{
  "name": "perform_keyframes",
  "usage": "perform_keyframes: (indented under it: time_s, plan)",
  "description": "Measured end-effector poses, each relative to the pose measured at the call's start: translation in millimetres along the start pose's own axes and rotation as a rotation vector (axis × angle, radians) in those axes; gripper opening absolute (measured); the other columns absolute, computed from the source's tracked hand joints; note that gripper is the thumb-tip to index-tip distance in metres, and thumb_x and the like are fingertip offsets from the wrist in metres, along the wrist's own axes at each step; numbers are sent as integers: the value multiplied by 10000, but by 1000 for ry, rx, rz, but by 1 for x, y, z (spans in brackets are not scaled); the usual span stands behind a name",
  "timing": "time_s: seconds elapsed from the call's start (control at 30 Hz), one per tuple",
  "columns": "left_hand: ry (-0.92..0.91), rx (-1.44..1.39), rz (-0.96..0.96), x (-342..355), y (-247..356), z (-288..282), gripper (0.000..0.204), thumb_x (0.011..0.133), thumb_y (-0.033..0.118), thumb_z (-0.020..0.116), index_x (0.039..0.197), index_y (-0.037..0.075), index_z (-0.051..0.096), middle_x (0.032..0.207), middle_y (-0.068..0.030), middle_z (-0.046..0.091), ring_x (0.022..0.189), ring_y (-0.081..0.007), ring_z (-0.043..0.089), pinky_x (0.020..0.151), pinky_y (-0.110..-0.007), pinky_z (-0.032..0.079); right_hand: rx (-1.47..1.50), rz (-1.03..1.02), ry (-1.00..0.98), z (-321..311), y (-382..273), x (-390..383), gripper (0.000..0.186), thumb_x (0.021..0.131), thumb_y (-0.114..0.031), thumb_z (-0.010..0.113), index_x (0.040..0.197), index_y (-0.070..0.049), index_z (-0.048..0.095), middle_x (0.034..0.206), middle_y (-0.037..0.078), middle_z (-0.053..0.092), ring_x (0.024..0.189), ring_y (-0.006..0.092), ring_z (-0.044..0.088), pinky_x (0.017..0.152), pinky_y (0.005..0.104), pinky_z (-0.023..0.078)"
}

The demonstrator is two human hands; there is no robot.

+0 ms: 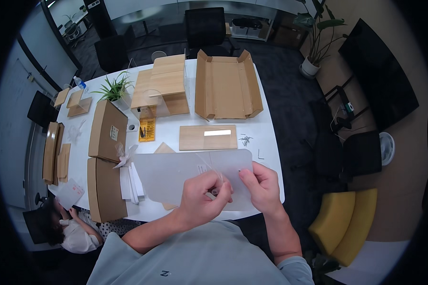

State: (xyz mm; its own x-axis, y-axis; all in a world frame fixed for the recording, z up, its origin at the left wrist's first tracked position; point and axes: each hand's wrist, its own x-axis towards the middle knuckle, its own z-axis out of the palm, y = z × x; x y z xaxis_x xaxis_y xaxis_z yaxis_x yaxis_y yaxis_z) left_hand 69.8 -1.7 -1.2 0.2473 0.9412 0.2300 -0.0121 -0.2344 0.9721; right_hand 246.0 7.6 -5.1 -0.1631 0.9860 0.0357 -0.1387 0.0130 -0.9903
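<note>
A translucent rounded-corner panel (pixel 164 175) is held over the white table's near side. My right hand (pixel 264 187) grips its right end, thumb on the front face. My left hand (pixel 207 194) is closed in a pinch at the middle of the panel, on what looks like thin clear film with a crease running up from the fingers. Beyond the panel lie a light wooden board (pixel 192 137), a scatter of small metal screws (pixel 246 139) and a hex key (pixel 260 154).
Cardboard boxes (pixel 104 185), an open carton (pixel 227 85), a wooden assembly (pixel 161 76), a plant (pixel 111 90) and a yellow tool case (pixel 147 129) occupy the white table (pixel 273 161). A seated person (pixel 81 235) reads a paper at lower left. A yellow seat (pixel 337 213) stands right.
</note>
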Motion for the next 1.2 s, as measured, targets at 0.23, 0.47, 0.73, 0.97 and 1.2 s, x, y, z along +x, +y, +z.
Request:
perform_keyframes:
  time_s: [0.23, 0.47, 0.73, 0.97, 1.2]
  plan:
    - [-2, 80, 79, -5, 6, 0, 252, 929, -47, 570, 694, -1, 490, 725, -104, 653, 600, -127, 662, 518, -241, 512, 153, 62, 22, -7, 3, 0, 243, 1018, -151, 562, 1096, 52, 669, 920, 32, 684, 798, 56, 575, 711, 219, 484]
    - [-6, 81, 199, -9, 7, -2, 270, 910, -70, 576, 669, 9, 483, 694, -119, 639, 569, -136, 654, 492, -244, 492, 247, 108, 48, -11, 9, 3, 270, 1015, -174, 569, 1121, 55, 664, 957, 58, 702, 826, 86, 624, 752, 245, 522]
    - [136, -513, -42, -19, -2, -42, 249, 965, 25, 516, 725, 44, 453, 699, -72, 575, 489, -71, 491, 432, -199, 434, 382, 325, 264, -91, 111, 41, 281, 993, -167, 542, 1109, 65, 650, 985, 125, 709, 839, 186, 685, 765, 308, 555]
    - [584, -1202, -375, -61, -65, -157, 211, 974, 98, 461, 764, 102, 462, 628, 13, 455, 474, -58, 390, 455, -229, 392, 325, 394, 307, -151, 194, 9, 280, 998, -163, 525, 1115, 61, 646, 1030, 127, 701, 907, 225, 689, 837, 332, 560]
    - [1038, -1348, -34, -155, -93, -255, 257, 943, 117, 492, 690, 139, 456, 589, 55, 398, 505, -61, 418, 488, -231, 407, 365, 497, 305, -192, 265, -30, 326, 1022, -175, 496, 1235, 53, 588, 1174, 152, 669, 1057, 270, 661, 937, 393, 537]
